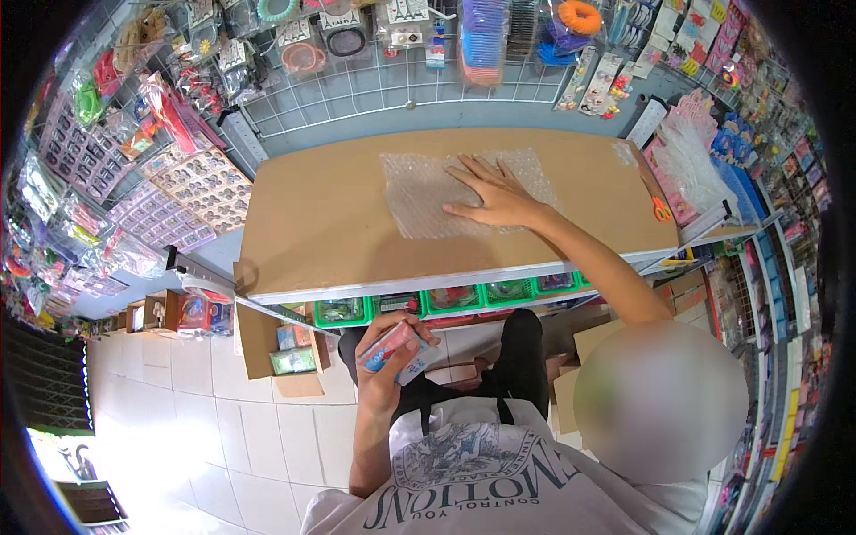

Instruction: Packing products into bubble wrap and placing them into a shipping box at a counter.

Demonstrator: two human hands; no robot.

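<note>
A sheet of clear bubble wrap point(418, 200) lies spread on the brown cardboard-covered shelf point(314, 221). My right hand point(491, 194) rests flat on the wrap, its fingers spread apart and gripping nothing. Lower down, in front of my body and below the shelf's front edge, my left hand point(391, 361) grips a small plastic-wrapped packet point(388, 346), coloured pink, blue and white. My thumb lies across the packet. Its exact contents cannot be told.
Orange-handled scissors point(661, 208) lie at the shelf's right end. Green baskets point(455, 297) stand beneath the front edge. An open cardboard box point(261, 348) with packets sits at lower left. Packaged hair accessories hang on the wire grid point(374, 87) behind. Metal uprights flank the shelf.
</note>
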